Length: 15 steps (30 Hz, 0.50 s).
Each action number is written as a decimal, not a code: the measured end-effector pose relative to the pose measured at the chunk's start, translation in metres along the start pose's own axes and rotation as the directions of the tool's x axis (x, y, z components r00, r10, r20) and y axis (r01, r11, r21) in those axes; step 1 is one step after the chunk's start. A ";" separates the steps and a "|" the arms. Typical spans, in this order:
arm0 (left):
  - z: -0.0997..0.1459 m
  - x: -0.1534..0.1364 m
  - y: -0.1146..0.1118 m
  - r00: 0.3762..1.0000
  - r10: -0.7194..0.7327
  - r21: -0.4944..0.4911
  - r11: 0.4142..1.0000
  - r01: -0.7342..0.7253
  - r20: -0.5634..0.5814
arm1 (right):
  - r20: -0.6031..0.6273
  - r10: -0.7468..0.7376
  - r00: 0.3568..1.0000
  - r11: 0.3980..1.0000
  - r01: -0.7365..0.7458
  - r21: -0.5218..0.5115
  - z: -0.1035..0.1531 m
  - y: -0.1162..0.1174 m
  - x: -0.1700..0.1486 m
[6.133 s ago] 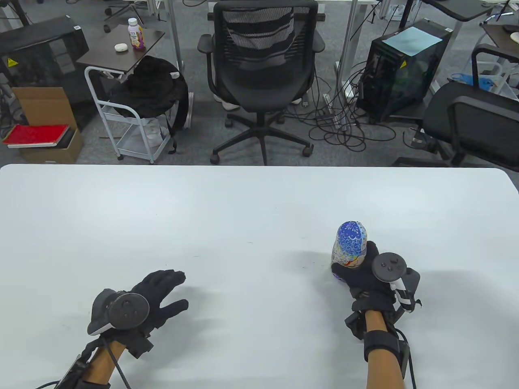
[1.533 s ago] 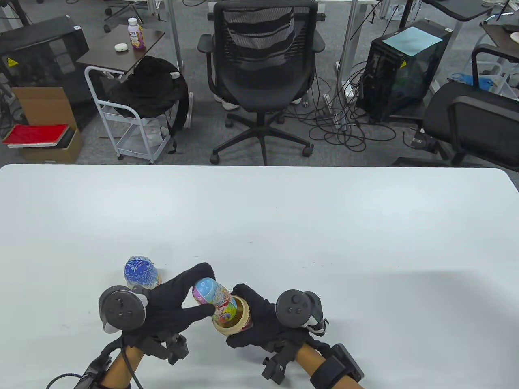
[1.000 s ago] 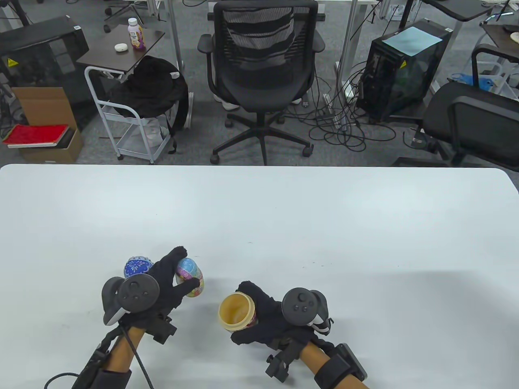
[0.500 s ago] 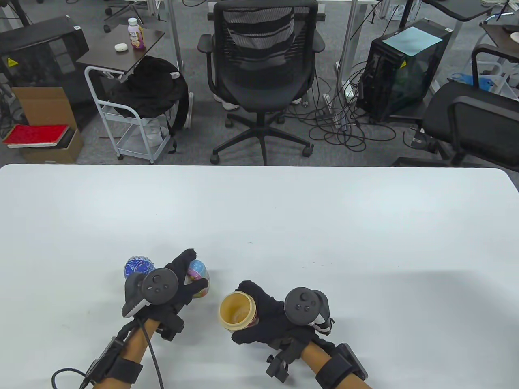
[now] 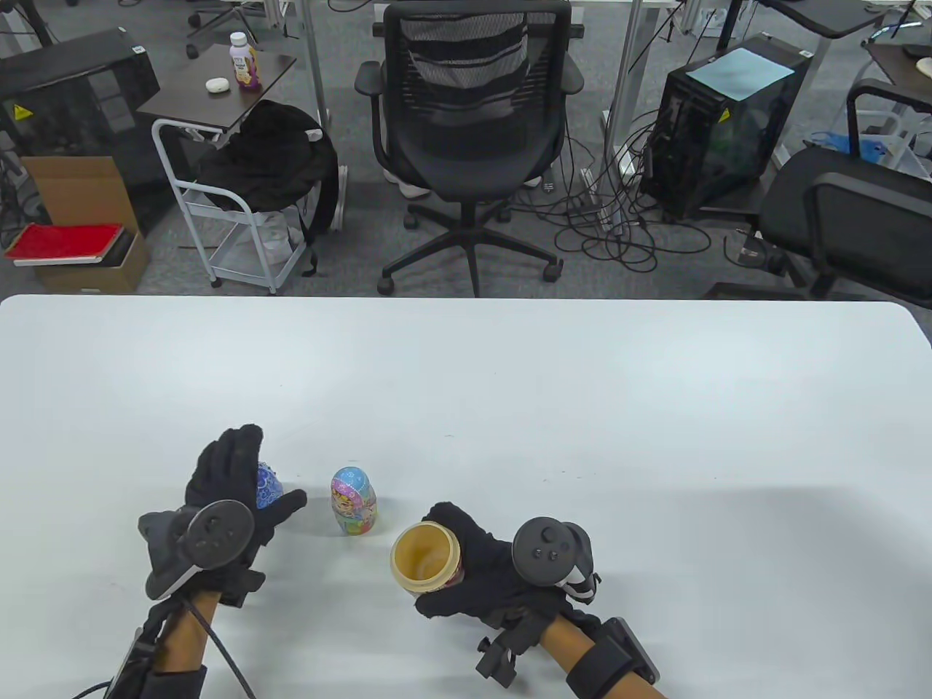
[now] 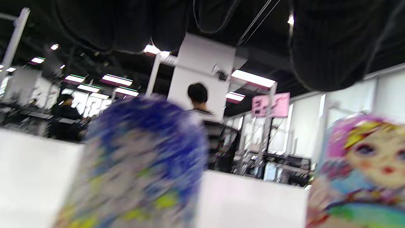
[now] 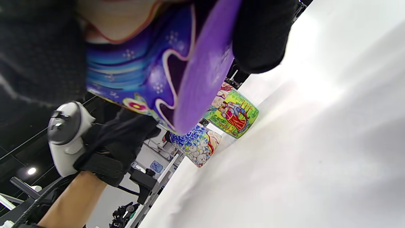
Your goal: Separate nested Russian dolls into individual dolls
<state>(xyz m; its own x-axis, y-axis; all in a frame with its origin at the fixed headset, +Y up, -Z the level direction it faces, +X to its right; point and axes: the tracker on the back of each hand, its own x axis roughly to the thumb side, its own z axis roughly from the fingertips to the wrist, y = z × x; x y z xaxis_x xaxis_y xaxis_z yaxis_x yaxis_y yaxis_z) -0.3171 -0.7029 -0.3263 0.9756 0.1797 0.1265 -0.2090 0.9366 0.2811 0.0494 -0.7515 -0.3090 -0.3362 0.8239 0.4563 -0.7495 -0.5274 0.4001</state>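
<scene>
Left hand [image 5: 229, 484] has let go of the smaller doll [image 5: 354, 501]: half a second ago it was gripping it, now the doll stands upright on the desk [image 5: 510, 378], just to the right of that hand and just left of the right hand [image 5: 480, 575]. Left hand has shifted left and now hovers with fingers spread over the blue doll top [image 5: 268, 486], holding nothing as far as I can tell; contact with the top is hidden by the glove. Right hand hasn't moved, wrapped around the empty doll bottom [image 5: 426, 561], open mouth up; right wrist view shows its base tipped off the desk. Left wrist view is blurred but has the blue top close in front and the small doll's face at far right. So the first layer is out. Likely next: rejoin top and bottom, then open the smaller doll.
</scene>
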 end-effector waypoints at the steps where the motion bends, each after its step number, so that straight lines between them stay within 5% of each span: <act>1: -0.001 -0.008 -0.007 0.999 0.014 -0.054 0.998 -0.016 -0.034 | 0.007 0.019 1.000 1.000 -0.019 0.000 0.001 0.000 0.000; 7: -0.006 -0.024 -0.043 0.994 0.037 -0.283 0.957 -0.065 -0.102 | 0.006 0.008 1.000 1.000 -0.008 0.003 0.001 -0.001 0.000; 15: -0.008 -0.024 -0.039 0.992 0.091 -0.142 0.984 -0.103 -0.091 | 0.010 0.015 1.000 1.000 -0.015 -0.003 0.001 -0.001 0.000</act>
<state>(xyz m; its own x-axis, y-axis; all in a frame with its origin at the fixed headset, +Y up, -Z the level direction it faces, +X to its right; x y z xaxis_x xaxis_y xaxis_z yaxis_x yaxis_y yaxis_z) -0.3322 -0.7416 -0.3476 0.9547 0.2907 0.0640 -0.2968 0.9462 0.1288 0.0509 -0.7509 -0.3084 -0.3420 0.8139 0.4698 -0.7459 -0.5391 0.3910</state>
